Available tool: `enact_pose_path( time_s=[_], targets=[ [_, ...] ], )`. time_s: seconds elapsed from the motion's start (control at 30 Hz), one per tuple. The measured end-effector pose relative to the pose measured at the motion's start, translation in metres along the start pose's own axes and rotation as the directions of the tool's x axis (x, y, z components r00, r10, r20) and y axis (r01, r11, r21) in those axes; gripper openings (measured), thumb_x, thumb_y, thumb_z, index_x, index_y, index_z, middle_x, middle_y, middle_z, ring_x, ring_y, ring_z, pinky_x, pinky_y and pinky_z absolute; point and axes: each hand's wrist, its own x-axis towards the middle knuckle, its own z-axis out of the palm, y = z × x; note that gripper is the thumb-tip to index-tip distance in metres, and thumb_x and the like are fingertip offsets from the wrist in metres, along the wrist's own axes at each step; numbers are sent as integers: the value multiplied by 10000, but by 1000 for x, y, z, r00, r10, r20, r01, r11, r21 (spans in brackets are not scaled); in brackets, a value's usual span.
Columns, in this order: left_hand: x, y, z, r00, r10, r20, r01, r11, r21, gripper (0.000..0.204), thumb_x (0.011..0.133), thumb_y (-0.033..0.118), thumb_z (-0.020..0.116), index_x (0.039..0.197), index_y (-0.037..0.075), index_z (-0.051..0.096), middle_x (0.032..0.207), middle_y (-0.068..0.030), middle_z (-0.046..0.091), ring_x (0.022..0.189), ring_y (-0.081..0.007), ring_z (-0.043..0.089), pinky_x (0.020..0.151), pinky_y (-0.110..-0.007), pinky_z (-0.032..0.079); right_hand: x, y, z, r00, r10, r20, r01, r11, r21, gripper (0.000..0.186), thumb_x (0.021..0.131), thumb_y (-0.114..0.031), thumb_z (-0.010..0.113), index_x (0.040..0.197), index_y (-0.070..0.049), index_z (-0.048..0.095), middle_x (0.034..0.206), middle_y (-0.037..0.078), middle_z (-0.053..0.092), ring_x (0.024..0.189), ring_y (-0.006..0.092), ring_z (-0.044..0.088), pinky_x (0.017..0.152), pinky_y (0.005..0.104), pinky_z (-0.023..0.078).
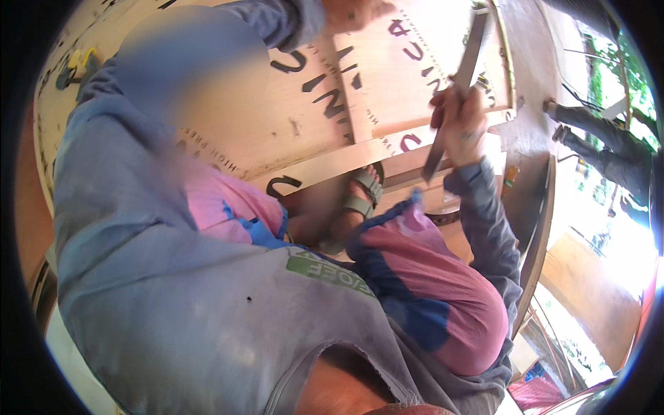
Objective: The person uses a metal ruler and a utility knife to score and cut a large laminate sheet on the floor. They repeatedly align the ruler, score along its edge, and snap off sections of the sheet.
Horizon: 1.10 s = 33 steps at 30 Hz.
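Note:
My right hand (462, 128) is closed around a long, flat metal tool (473, 52). It is raised at the right, above a large plywood panel (263, 117). The tool's grey upper end points up; its darker lower end narrows below my fingers, and I cannot tell its exact kind. At the top edge, my left hand (354, 14) lies over the panel with fingers stretched out, partly cut off by the picture's rim. A blurred patch hides part of the left sleeve and the panel beneath.
A wooden strip (377, 150) edges the panel's near side. Close to it is a sandalled foot (363, 194). A yellow and black tool (83, 68) rests at the far left. Another person's legs (602, 131) show at the right, beyond a curved wooden edge (536, 235).

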Motion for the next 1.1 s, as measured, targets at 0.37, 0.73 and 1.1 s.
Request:
enact_pose_path(
  time_s=[0.37, 0.73, 1.1],
  targets=[
    [-53, -1, 16, 907, -3, 421, 26, 998, -50, 543, 873, 87, 669, 1385, 6, 511, 1306, -180, 537, 1238, -363, 491, 1099, -436, 403, -48, -13, -34, 825, 112, 554, 39, 966, -254, 476, 980, -66, 446, 1443, -7, 351, 702, 150, 648, 530, 234, 639, 472, 363, 493],
    [-88, 36, 67, 580, 416, 700, -344, 905, -251, 684, 909, 207, 651, 1516, 65, 368, 1510, -168, 445, 1435, -329, 379, 1223, -513, 233, -85, 20, 25, 755, -61, 653, 290, 924, -250, 736, 895, -50, 537, 1562, -1, 230, 636, 267, 606, 578, 443, 631, 559, 531, 486],
    [-80, 46, 75, 459, 474, 752, -506, 835, -217, 559, 856, 210, 699, 1393, 155, 555, 1147, -86, 594, 1167, -263, 544, 1018, -416, 456, -96, 15, 35, 772, 85, 630, 167, 929, -331, 739, 907, -96, 539, 1566, -1, 218, 610, 276, 598, 546, 445, 623, 558, 548, 481]
  ],
)
